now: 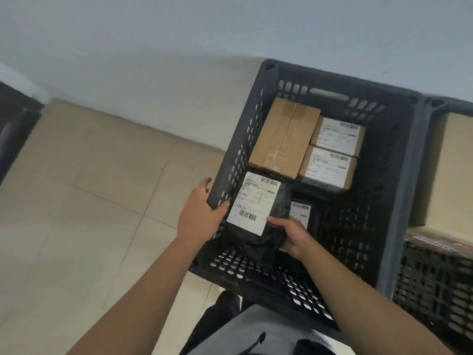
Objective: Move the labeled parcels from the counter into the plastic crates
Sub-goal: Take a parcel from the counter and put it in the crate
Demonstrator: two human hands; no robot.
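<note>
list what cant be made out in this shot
Head view only:
- Label text on the black parcel: too small and blurred.
- Second labelled parcel: mostly hidden behind the black parcel and right hand.
- Right-hand crate and its boxes: cut off by the frame edge.
- Counter: not in view.

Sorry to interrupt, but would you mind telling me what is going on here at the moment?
A person is loading parcels into a dark plastic crate on the tiled floor. Both hands are on a black poly-bag parcel with a white shipping label, at the crate's near left corner: the right hand grips its lower edge, and the left hand steadies it at the crate's left wall. Three cardboard boxes already lie at the far end, two showing labels. A second crate beside it also holds boxes.
</note>
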